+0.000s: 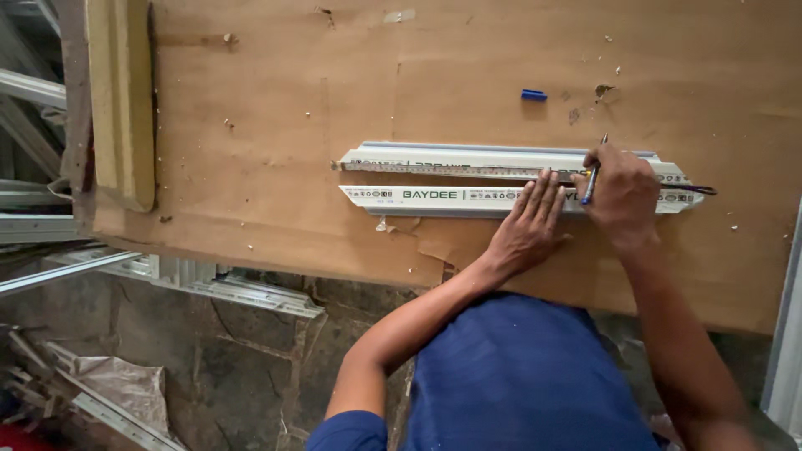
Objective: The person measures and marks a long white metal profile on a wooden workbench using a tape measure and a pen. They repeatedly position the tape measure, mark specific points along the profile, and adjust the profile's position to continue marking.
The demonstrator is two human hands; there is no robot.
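Two white aluminium profile pieces (434, 195) with angled ends lie side by side on a plywood board (276, 125). A tape measure blade (418, 168) stretches along the far piece. My left hand (530, 224) presses flat on the near profile, fingers spread on it. My right hand (622, 194) grips a blue pen (591, 179), its tip against the profiles beside the tape.
A blue pen cap (534, 95) lies on the board beyond the profiles. A thick wooden block (123, 100) sits at the board's left edge. Loose aluminium sections (225, 288) and crumpled paper (117, 384) lie on the stone floor below.
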